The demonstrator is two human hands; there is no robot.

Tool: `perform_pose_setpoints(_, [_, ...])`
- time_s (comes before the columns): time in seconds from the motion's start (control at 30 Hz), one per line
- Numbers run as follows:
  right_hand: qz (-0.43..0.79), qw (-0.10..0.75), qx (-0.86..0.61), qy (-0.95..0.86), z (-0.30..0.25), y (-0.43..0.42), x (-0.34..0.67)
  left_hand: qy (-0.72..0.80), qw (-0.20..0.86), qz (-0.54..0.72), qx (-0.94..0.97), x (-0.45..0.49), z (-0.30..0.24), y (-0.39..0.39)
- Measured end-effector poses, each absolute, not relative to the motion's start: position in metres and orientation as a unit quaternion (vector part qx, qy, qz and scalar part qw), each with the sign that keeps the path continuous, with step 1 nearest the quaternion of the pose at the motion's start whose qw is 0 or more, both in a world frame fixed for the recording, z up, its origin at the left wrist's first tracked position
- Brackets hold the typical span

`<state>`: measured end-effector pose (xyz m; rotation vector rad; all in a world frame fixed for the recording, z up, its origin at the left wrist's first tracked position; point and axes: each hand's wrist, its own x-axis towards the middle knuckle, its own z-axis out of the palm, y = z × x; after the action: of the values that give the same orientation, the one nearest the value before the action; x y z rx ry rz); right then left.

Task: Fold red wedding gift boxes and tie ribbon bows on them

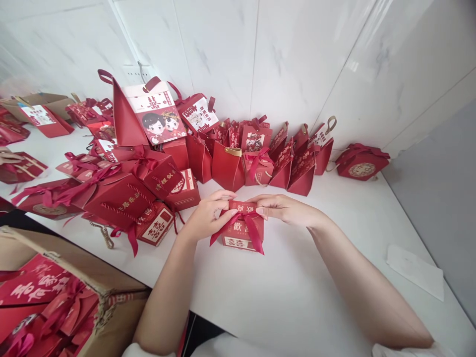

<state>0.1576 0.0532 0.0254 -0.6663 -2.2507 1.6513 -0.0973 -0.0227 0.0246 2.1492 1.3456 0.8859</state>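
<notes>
A small red gift box (242, 227) stands on the white table in front of me, printed with pale characters and tied on top with a dark-pink ribbon (254, 233) in a bow. Its ribbon tails hang down the front. My left hand (211, 214) is closed at the top left of the box, thumb and fingertips on the bow. At the top right, my right hand (278, 207) pinches the other side of the bow. The fingers partly hide the loops.
Many red gift boxes (119, 196) are piled at left, with pointed bags (303, 168) along the tiled wall. A hexagonal box (362, 161) sits far right, near white paper (415, 270). A cardboard carton (122, 297) stands front left. Another person's hand (8, 156) shows at far left.
</notes>
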Motion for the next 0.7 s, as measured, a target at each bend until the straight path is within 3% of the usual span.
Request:
perform_pose_setpoints(0.5, [0.614, 0.129, -0.184, -0.756, 0.030, 0.054, 0.157, 0.465, 0.413, 0.360, 0.696, -0.097, 0.015, -0.015])
perform_pose_setpoints(0.7, [0.596, 0.140, -0.209, -0.762, 0.025, 0.049, 0.151, 0.504, 0.417, 0.363, 0.664, -0.083, 0.016, -0.020])
